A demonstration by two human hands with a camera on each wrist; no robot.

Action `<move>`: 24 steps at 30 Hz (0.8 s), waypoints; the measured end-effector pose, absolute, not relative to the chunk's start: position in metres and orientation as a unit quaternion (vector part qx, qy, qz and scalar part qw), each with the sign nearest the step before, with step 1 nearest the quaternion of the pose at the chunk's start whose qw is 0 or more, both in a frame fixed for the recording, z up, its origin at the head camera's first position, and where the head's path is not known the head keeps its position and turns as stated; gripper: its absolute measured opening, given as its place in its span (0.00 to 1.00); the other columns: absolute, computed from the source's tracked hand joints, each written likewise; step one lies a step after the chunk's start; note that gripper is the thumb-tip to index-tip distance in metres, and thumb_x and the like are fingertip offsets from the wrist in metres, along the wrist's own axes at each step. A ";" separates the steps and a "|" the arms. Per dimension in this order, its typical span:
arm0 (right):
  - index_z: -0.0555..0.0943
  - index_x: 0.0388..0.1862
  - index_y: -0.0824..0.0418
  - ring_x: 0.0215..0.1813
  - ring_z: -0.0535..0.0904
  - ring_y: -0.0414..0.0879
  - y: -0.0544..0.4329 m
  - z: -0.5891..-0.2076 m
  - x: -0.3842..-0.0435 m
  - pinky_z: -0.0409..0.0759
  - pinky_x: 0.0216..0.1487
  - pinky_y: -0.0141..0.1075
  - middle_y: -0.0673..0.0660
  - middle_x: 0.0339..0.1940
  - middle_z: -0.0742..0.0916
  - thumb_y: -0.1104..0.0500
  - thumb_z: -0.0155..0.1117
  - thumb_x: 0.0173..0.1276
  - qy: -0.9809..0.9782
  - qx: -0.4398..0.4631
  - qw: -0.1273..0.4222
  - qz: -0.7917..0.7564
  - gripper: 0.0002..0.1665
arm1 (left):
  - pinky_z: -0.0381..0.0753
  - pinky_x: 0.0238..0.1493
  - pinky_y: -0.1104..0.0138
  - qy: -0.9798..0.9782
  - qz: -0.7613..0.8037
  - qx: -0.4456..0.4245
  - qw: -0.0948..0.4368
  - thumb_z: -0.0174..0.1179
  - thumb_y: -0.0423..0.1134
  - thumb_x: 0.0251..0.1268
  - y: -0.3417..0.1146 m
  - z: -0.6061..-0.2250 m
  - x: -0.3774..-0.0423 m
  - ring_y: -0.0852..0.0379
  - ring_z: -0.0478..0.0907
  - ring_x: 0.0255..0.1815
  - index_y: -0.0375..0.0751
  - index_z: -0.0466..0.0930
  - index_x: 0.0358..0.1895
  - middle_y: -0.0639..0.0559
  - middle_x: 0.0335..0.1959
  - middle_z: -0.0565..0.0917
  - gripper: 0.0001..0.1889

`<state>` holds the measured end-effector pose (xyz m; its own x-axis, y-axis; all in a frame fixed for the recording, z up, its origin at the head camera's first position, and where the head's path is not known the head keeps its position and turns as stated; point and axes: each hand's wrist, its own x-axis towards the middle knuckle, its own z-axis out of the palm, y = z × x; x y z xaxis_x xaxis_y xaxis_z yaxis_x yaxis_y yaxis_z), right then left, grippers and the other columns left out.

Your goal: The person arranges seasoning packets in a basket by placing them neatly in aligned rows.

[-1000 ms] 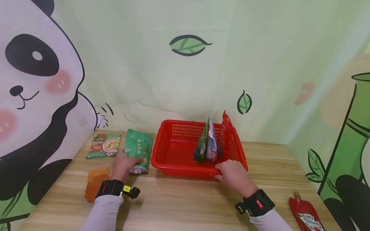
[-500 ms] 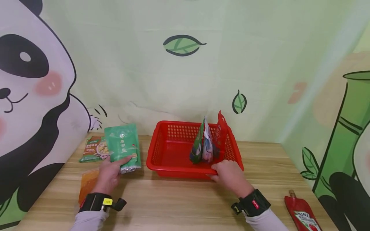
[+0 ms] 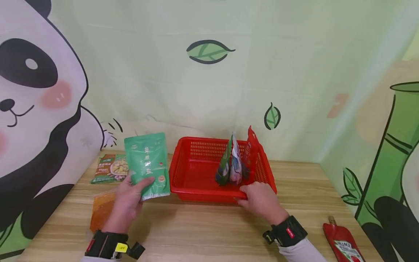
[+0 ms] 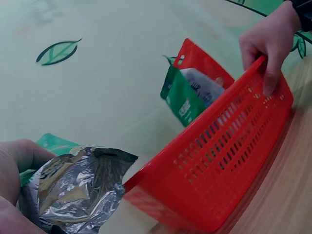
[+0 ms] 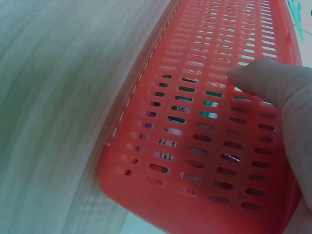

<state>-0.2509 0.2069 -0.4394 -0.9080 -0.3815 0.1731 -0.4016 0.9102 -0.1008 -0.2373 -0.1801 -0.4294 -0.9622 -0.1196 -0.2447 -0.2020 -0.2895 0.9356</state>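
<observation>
My left hand (image 3: 126,198) grips a green pouch (image 3: 147,160) by its lower left side, thumb across the printed front. The pouch is tilted upright at the left end of a red plastic basket (image 3: 199,194); its silvery bottom (image 4: 80,190) faces the left wrist camera. With my right hand (image 3: 260,200) I hold the basket's front rim near its right corner, thumb (image 5: 258,80) on the outside of the slotted wall. Inside the basket, toward the right, stand a green packet (image 3: 225,165), a white packet (image 3: 236,165) and a red packet (image 3: 251,156), side by side on edge.
Left of the basket lie a green and brown food packet (image 3: 111,169) and, partly behind my left arm, a clear bag of something orange (image 3: 102,211). A red Heinz ketchup pouch (image 3: 343,242) lies at the table's front right. A printed cloth backdrop (image 3: 209,91) hangs behind the table.
My left hand has lifted the green pouch off the table, first swinging it left over the food packet, then back right toward the basket, front turned up. My right hand stays on the rim.
</observation>
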 end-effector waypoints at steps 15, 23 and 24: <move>0.80 0.66 0.49 0.58 0.85 0.47 0.202 -0.430 -0.245 0.85 0.58 0.50 0.48 0.58 0.89 0.33 0.76 0.58 -0.919 0.164 0.032 0.357 0.40 | 0.88 0.51 0.59 0.640 0.762 -0.060 0.074 0.67 0.30 0.66 -0.122 -0.416 -0.218 0.55 0.87 0.49 0.38 0.67 0.69 0.46 0.56 0.85 0.30; 0.67 0.75 0.53 0.71 0.78 0.56 0.170 -0.420 -0.232 0.82 0.64 0.40 0.58 0.71 0.80 0.52 0.69 0.72 -0.777 0.169 -0.045 0.605 0.36 | 0.87 0.52 0.55 0.636 0.762 -0.005 0.124 0.70 0.34 0.64 -0.087 -0.405 -0.207 0.50 0.87 0.51 0.42 0.69 0.68 0.41 0.59 0.82 0.30; 0.67 0.75 0.53 0.71 0.77 0.56 0.166 -0.419 -0.231 0.82 0.63 0.38 0.59 0.71 0.80 0.53 0.68 0.72 -0.762 0.164 -0.058 0.624 0.36 | 0.87 0.53 0.54 0.636 0.761 0.003 0.130 0.71 0.35 0.64 -0.083 -0.404 -0.205 0.50 0.86 0.51 0.42 0.69 0.68 0.41 0.59 0.81 0.31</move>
<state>-0.2306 0.1658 -0.4190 -0.9396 -0.3221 0.1155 -0.1766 0.1673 -0.9700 -0.2054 -0.0832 -0.4040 -0.9662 0.2017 -0.1607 -0.1940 -0.1582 0.9682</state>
